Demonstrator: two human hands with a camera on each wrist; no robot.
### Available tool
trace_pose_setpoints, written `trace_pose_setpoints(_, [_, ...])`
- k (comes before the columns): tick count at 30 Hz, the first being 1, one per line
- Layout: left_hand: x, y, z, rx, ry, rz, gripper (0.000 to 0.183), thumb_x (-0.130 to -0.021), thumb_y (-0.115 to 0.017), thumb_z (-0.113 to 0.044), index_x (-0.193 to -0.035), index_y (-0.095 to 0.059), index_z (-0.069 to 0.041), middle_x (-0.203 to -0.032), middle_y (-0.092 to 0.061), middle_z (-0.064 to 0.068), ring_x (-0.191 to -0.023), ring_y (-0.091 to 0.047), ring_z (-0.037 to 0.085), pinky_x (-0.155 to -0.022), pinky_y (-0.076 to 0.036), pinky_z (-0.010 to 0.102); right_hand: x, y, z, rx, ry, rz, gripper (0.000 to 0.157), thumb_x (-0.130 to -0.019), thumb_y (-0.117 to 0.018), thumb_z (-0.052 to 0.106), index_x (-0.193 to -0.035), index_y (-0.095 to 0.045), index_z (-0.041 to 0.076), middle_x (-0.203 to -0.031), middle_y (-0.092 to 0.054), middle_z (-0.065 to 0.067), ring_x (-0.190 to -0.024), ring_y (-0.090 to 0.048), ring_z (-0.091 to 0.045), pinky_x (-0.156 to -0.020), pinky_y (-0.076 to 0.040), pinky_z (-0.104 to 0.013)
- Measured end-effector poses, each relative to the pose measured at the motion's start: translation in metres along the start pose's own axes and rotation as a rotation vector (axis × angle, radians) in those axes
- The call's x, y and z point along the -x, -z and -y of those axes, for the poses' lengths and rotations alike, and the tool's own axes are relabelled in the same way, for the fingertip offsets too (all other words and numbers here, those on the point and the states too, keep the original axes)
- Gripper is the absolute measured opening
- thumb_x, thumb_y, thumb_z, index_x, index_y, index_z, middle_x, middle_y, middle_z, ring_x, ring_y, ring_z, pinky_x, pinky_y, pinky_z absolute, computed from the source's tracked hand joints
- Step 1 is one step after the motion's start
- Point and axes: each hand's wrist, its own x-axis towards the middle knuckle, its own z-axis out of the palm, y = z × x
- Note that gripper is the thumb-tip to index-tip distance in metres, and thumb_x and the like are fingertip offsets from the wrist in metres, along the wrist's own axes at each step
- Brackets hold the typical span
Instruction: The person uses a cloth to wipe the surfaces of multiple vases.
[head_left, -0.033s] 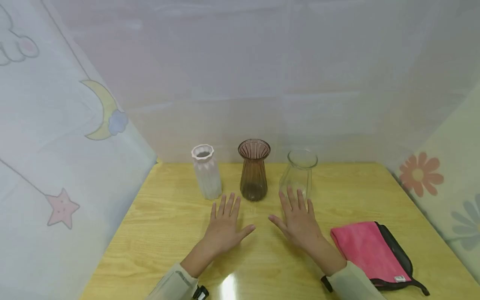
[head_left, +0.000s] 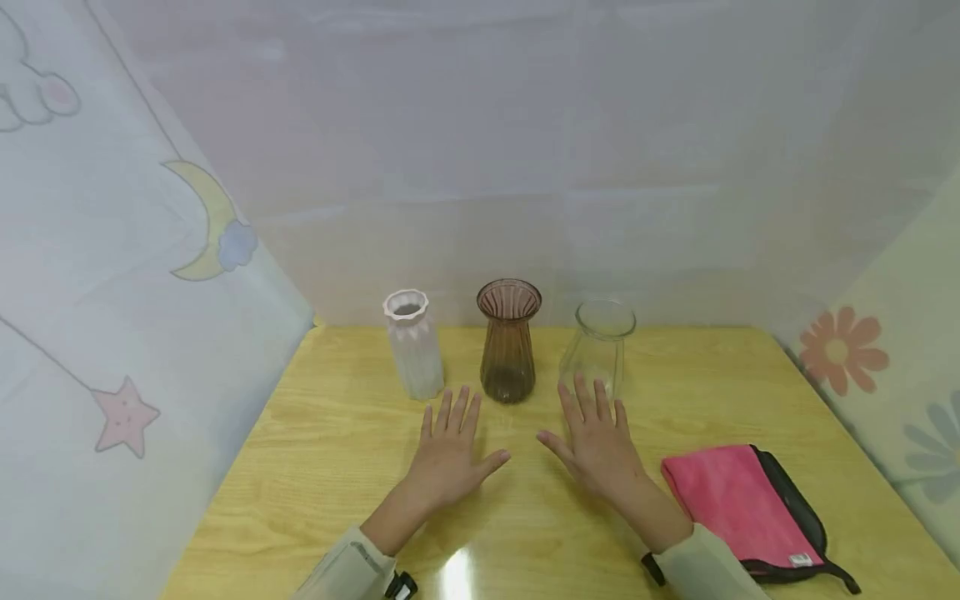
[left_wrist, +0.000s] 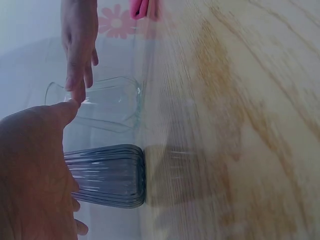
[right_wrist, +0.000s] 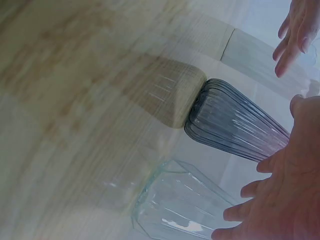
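Observation:
Three vases stand in a row toward the back of the table: a white ribbed vase [head_left: 417, 354] with a scalloped rim, a brownish-purple glass vase [head_left: 507, 354] with a flared mouth, and a clear glass vase [head_left: 588, 354]. My left hand [head_left: 447, 465] hovers palm down over the table, fingers spread, its fingertips just in front of the white vase. Likewise raised and spread, my right hand [head_left: 600, 454] overlaps the lower part of the clear vase in the head view. Nothing is held by either hand. Both wrist views show the ribbed dark vase [left_wrist: 107, 175] upright on the tabletop.
A folded pink cloth [head_left: 738, 500] with black edging and a strap lies at the right front of the wooden table [head_left: 315, 467]. Printed fabric sheets hang behind the table and along both sides, close to its edges. Light reflects off the glossy front of the tabletop.

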Motion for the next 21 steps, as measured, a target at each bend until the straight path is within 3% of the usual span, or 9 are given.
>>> trace_pose_setpoints(6, [0.002, -0.002, 0.003, 0.005, 0.010, -0.037, 0.097, -0.097, -0.040, -0.072, -0.163, -0.010, -0.008, -0.169, -0.004, 0.014, -0.155, -0.001, 0.038, -0.120, -0.007, 0.064, 0.003, -0.005, -0.001, -0.010, 0.011, -0.009, 0.083, -0.100, -0.051, 0.059, -0.158, -0.031, 0.005, -0.164, -0.020, -0.024, -0.149, -0.015, -0.051, -0.112, -0.018, -0.073])
trace_pose_setpoints(9, [0.003, 0.003, 0.010, 0.024, 0.017, -0.121, 0.094, -0.098, -0.045, -0.068, -0.163, -0.013, -0.008, -0.169, -0.010, 0.016, -0.155, -0.008, 0.038, -0.120, -0.009, 0.062, 0.008, -0.004, -0.001, -0.024, 0.013, -0.002, 0.082, -0.100, -0.050, 0.060, -0.159, -0.030, 0.006, -0.165, -0.019, -0.022, -0.150, -0.014, -0.050, -0.114, -0.016, -0.072])
trace_pose_setpoints(15, [0.006, 0.028, 0.043, 0.082, 0.063, -0.328, 0.089, -0.098, -0.056, -0.057, -0.160, -0.019, -0.003, -0.164, -0.023, 0.019, -0.153, -0.015, 0.039, -0.120, -0.011, 0.061, 0.020, 0.002, -0.004, -0.057, 0.028, 0.000, 0.080, -0.100, -0.054, 0.057, -0.159, -0.031, 0.009, -0.166, -0.021, -0.020, -0.150, -0.015, -0.049, -0.113, -0.016, -0.072])
trace_pose_setpoints(18, [0.005, 0.041, 0.060, 0.107, 0.091, -0.368, 0.091, -0.098, -0.060, -0.053, -0.159, -0.019, -0.001, -0.163, -0.022, 0.021, -0.152, -0.015, 0.042, -0.119, -0.012, 0.064, 0.025, 0.007, -0.010, -0.050, 0.040, -0.007, 0.078, -0.100, -0.055, 0.056, -0.158, -0.033, 0.009, -0.164, -0.025, -0.021, -0.149, -0.018, -0.050, -0.113, -0.018, -0.072])
trace_pose_setpoints(21, [0.000, 0.051, 0.073, 0.143, 0.097, -0.363, 0.093, -0.098, -0.060, -0.050, -0.159, -0.015, 0.003, -0.164, -0.019, 0.024, -0.151, -0.014, 0.044, -0.118, -0.012, 0.065, 0.031, 0.011, -0.021, -0.048, 0.032, -0.009, 0.076, -0.099, -0.055, 0.055, -0.157, -0.035, 0.009, -0.163, -0.027, -0.021, -0.149, -0.020, -0.049, -0.113, -0.019, -0.071])
